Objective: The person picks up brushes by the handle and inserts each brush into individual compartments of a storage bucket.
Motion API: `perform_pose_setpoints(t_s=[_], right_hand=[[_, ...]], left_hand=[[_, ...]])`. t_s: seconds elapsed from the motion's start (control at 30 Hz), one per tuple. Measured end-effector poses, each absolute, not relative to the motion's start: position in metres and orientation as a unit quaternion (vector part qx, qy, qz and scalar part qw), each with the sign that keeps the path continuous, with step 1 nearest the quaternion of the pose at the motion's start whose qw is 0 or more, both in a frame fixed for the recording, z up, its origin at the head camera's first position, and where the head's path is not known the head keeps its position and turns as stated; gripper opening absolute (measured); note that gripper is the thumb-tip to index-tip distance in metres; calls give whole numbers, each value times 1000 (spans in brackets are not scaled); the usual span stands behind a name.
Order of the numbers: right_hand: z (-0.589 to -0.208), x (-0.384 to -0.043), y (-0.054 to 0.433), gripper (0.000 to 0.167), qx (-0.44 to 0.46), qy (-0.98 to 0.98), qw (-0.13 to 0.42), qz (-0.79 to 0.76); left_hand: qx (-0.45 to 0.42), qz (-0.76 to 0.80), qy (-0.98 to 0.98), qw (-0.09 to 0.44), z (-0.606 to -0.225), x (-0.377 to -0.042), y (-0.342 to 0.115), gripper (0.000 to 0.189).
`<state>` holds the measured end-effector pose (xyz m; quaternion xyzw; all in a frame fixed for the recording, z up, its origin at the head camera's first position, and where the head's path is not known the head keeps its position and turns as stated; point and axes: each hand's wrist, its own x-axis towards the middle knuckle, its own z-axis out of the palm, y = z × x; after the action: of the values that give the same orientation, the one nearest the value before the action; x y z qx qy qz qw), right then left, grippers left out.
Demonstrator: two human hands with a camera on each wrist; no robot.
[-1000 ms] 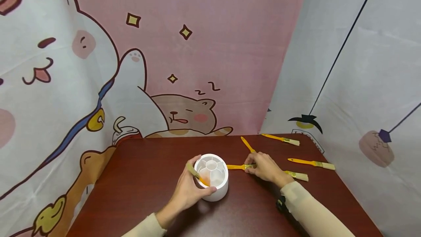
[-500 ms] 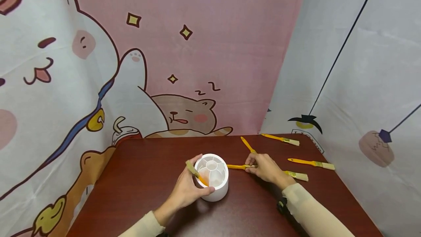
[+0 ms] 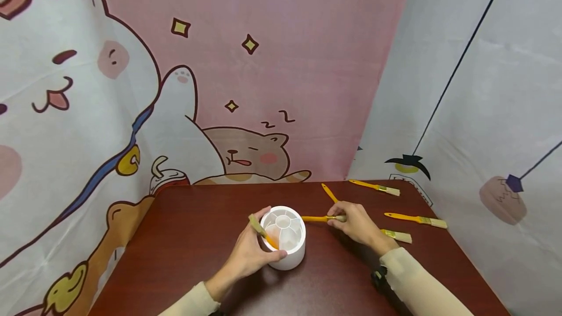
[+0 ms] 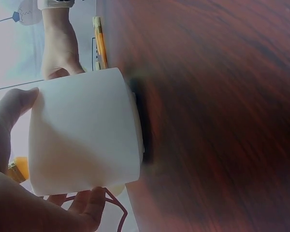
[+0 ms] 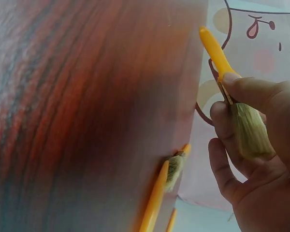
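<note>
My left hand (image 3: 251, 253) holds a white round organizer (image 3: 293, 257) around its side, thumb at the near rim and fingers on the far left. Inside, the organizer is split into several compartments. One paintbrush (image 3: 258, 227) leans in it with bristles up and its orange handle down inside. My right hand (image 3: 356, 224) pinches a second paintbrush (image 3: 312, 219) near the ferrule, between thumb and fingers. Its yellow handle points left toward the organizer. The right wrist view shows this brush (image 5: 217, 55) held off the tabletop, bristles (image 5: 251, 130) toward the palm.
On the dark red-brown table (image 3: 193, 238) lie several more yellow paintbrushes: one at the back (image 3: 373, 186), one at the right (image 3: 414, 218), one partly behind the right wrist (image 3: 397, 236), one behind the right hand (image 3: 329, 192). Printed cartoon cloth (image 3: 298, 62) hangs behind the table.
My right hand has raised its paintbrush slightly, and more of the bristles show past the fingers. The left hand and the organizer stay in place.
</note>
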<state>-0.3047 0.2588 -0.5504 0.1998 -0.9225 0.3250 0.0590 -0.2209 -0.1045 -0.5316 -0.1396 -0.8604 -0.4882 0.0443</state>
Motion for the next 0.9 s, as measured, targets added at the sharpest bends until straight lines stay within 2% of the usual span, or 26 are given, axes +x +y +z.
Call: perform_pose_setpoints(t_s=[0.9], right_hand=[[-526, -283, 250, 27, 209, -902, 167, 338]], left_hand=[[-144, -493, -857, 41, -533, -220, -105, 123]])
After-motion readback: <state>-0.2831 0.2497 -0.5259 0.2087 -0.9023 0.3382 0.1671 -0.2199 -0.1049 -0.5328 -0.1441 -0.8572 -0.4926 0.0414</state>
